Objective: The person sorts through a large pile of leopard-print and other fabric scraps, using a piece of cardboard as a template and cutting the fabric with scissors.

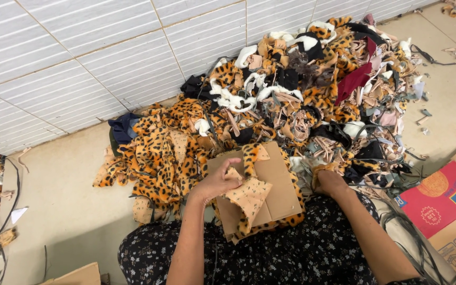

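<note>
left hand point(215, 182) fingers pinching leopard scrap point(249, 198) | right hand point(329, 182) fingers buried in pile point(312, 89), unclear

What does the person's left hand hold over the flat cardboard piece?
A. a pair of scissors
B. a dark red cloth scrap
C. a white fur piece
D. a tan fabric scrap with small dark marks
D: the left hand pinches a tan fabric scrap with small dark marks above the cardboard piece.
</note>
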